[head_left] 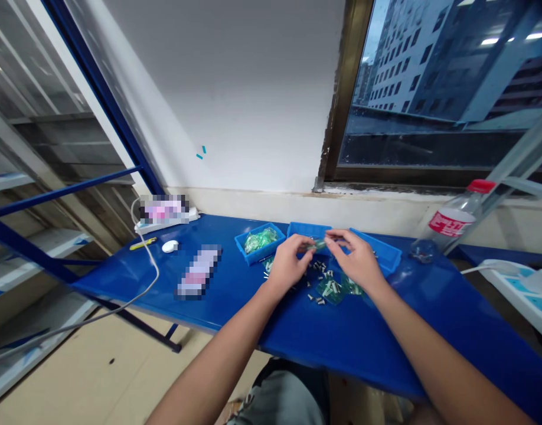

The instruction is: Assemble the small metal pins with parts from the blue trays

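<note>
Above the blue table (235,307), my left hand (289,262) pinches one end of a small clear greenish plastic bag (317,244). My right hand (357,262) has its thumb and fingers closed at the bag's other end. What the bag contains is too small to make out. Below my hands lie several loose small metal fittings (319,300), scattered on the table. Among them are greenish plastic bags (335,289), with metal pieces lying on or in them. A left blue bin (253,257) holds a heap of green-tinted bags (261,239).
Behind my hands are a middle blue bin (309,228) and a right blue bin (389,255). At right stands a plastic bottle (450,224) with a red cap. A phone-like object (198,273), white mouse-shaped item (170,246), yellow cutter (142,244) and cable (153,277) lie left.
</note>
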The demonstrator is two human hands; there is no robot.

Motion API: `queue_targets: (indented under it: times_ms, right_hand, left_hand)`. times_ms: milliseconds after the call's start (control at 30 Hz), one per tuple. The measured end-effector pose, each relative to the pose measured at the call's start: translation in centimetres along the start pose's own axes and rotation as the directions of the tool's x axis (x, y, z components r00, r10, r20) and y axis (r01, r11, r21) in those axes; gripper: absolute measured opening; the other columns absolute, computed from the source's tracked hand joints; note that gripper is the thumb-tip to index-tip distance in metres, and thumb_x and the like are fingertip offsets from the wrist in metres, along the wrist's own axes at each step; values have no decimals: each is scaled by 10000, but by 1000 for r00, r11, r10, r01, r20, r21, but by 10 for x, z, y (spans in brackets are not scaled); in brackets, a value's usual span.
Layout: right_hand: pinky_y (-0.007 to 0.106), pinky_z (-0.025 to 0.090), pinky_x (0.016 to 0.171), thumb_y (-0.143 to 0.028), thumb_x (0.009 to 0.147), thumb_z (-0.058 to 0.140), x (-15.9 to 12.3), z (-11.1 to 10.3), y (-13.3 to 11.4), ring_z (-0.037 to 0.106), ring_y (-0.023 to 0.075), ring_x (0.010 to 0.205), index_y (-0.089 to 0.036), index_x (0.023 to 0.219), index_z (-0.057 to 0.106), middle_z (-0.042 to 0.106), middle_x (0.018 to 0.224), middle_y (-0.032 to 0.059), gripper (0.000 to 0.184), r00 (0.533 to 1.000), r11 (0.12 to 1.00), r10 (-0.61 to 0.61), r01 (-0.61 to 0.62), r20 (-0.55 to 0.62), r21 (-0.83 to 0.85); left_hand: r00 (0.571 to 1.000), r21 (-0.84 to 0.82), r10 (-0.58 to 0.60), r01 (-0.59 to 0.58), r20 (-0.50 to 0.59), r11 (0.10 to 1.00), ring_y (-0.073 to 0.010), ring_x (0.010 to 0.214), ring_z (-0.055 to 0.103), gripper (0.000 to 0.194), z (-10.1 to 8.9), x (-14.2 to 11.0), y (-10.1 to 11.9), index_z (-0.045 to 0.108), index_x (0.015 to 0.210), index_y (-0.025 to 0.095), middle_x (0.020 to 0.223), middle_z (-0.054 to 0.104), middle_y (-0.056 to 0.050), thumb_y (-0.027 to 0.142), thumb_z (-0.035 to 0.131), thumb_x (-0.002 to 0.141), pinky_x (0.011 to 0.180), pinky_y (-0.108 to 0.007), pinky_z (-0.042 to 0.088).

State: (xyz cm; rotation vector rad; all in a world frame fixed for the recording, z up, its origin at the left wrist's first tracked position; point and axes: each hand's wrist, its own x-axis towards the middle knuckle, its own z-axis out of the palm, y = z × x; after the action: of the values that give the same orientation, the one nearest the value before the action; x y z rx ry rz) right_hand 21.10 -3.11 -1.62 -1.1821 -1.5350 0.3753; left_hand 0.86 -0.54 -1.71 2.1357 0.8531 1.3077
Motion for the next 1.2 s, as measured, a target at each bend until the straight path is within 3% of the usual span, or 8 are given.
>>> queue_targets:
  times_ms: [100, 167, 367, 533, 667, 867, 1100, 1200]
  right_hand:
    - [420, 627, 916, -483, 887, 772, -4, 11, 7, 749, 268, 1023, -219, 1195, 710, 772, 1161, 113, 410, 986, 972, 103, -128, 129, 200]
    - [425, 643, 890, -477, 850, 813, -6, 17, 12, 763, 251, 935, -205, 1151, 709, 788, 1054, 102, 418, 968, 932, 155, -209, 197, 295]
    - [400, 664, 795, -486, 771, 884, -7, 21, 13, 758, 235, 876, -194, 1030, 730, 795, 1002, 95, 419, 955, 843, 212, -285, 207, 456]
    - [371, 633, 738, -532, 777, 868, -6, 17, 13, 730, 199, 744, -190, 1016, 765, 794, 937, 81, 430, 934, 836, 247, -340, 258, 430]
    - [325, 591, 663, -542, 775, 868, -6, 18, 18, 691, 176, 674, -195, 954, 730, 753, 813, 38, 414, 930, 830, 286, -360, 229, 426]
    - [319, 574, 647, -543, 788, 863, -5, 15, 16, 700, 194, 692, -222, 1278, 623, 752, 819, 13, 633, 937, 837, 313, -350, 156, 421]
    - [371, 620, 786, -597, 895, 734, -5, 11, 2, 731, 250, 951, -219, 1134, 762, 778, 1128, 97, 448, 943, 868, 247, -318, 223, 381]
    - [373, 619, 779, -594, 901, 727, -5, 12, 2, 712, 252, 968, -232, 1109, 791, 757, 1119, 100, 422, 960, 913, 197, -254, 199, 319]
  left_hand:
    - [993, -167, -105, 93, -61, 982, -202, 922, 754, 127, 1, 1, -5, 697, 1069, 180, 1063, 750, -92, 242, 701, 957, 835, -325, 630]
    - [987, -232, -146, 128, -61, 964, -204, 900, 758, 153, 3, 1, -8, 696, 1076, 172, 1043, 759, -97, 252, 719, 947, 818, -325, 634]
    - [988, -281, -147, 131, -36, 951, -195, 926, 763, 181, 2, -2, -8, 718, 1094, 165, 1211, 737, -127, 251, 735, 935, 849, -332, 644]
    - [997, -80, -65, 62, -31, 995, -213, 975, 747, 147, -3, -1, -1, 750, 1083, 187, 1109, 760, -95, 228, 723, 944, 832, -342, 640]
    - [996, 89, 91, -92, 16, 992, -263, 1224, 672, 144, -5, -2, 0, 783, 1078, 215, 1323, 691, -117, 236, 693, 968, 1011, -432, 595]
    - [966, 194, 225, -246, 123, 950, -299, 1367, 573, 446, -3, -3, -5, 704, 1319, 256, 1459, 627, -115, 231, 802, 884, 1168, -525, 476]
    - [995, 136, 82, -89, 58, 987, -236, 1117, 710, 248, -8, -2, -1, 761, 1196, 224, 1181, 777, -81, 176, 686, 965, 1035, -418, 566]
    - [1000, 84, -15, 13, 16, 996, -215, 1002, 735, 220, -11, 0, 2, 779, 1176, 232, 1125, 795, -67, 231, 651, 996, 887, -352, 608]
